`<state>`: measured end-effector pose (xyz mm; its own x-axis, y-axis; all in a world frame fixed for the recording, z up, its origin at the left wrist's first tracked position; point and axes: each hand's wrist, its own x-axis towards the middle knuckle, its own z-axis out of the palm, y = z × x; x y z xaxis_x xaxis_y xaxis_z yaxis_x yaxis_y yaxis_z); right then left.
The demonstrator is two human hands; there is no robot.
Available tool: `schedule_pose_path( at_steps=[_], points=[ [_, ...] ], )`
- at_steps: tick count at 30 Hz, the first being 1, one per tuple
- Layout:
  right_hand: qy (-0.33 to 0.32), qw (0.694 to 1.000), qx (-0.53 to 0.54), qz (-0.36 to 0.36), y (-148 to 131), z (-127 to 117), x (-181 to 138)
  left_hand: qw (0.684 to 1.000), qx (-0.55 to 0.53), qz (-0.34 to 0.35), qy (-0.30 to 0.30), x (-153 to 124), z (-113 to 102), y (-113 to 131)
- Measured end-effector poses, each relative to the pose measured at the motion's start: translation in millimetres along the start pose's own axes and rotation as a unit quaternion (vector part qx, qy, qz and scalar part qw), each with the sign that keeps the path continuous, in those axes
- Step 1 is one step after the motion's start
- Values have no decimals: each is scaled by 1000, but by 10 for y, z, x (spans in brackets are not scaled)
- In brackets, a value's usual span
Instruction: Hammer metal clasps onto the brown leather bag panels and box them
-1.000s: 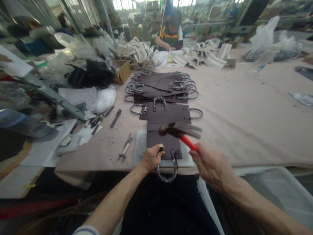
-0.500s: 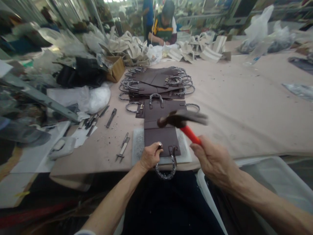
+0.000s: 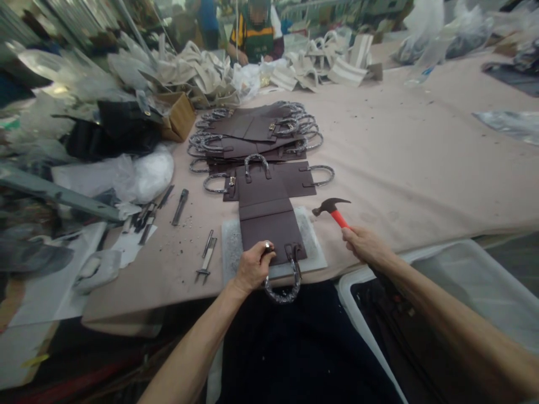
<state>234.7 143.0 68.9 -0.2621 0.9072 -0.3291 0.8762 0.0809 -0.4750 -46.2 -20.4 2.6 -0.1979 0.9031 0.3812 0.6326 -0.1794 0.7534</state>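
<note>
A dark brown leather bag panel (image 3: 269, 227) lies on a white slab (image 3: 315, 247) at the table's near edge, its wrapped handle (image 3: 283, 292) hanging over the edge. My left hand (image 3: 251, 265) is closed around a small metal punch (image 3: 266, 245) held upright on the panel's near left corner. My right hand (image 3: 366, 244) grips the red handle of a claw hammer (image 3: 332, 209), whose head rests low beside the slab's right side.
More brown panels with wrapped handles (image 3: 256, 134) are stacked further back. Hand tools (image 3: 206, 255) lie left of the slab, plastic bags and a cardboard box (image 3: 179, 115) beyond. A person works at the far end. A white bin (image 3: 484, 280) stands at my right.
The hammer, raised and blurred over the panel before, has come down to the right of the slab. My left hand has stayed on the punch.
</note>
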Motion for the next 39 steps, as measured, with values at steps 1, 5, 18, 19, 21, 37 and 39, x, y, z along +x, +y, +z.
schedule_pose_path(
  at_steps=[1, 5, 18, 19, 21, 37, 39],
  points=[
    [13, 1000, -10, 7, 83, 65, 48, 1000, -6, -3, -3, -1, -10, 6],
    [149, 979, -47, -133, 76, 343, 32, 1000, -8, -4, -1, 12, -54, 47],
    [106, 911, 19, -399, -594, 1073, -195, 998, 29, -39, 42, -19, -55, 106],
    [104, 911, 19, -398, -585, 1069, -188, 997, 30, -42, 53, -35, -50, 101],
    [102, 913, 19, -394, -576, 1064, -177, 998, 32, -20, 54, -57, -53, 97],
    [90, 913, 21, -398, -586, 1056, -157, 995, -6, -57, 80, -40, -123, 177],
    [92, 912, 18, -399, -585, 1060, -154, 997, 5, -39, 65, -6, -81, 186]
  ],
)
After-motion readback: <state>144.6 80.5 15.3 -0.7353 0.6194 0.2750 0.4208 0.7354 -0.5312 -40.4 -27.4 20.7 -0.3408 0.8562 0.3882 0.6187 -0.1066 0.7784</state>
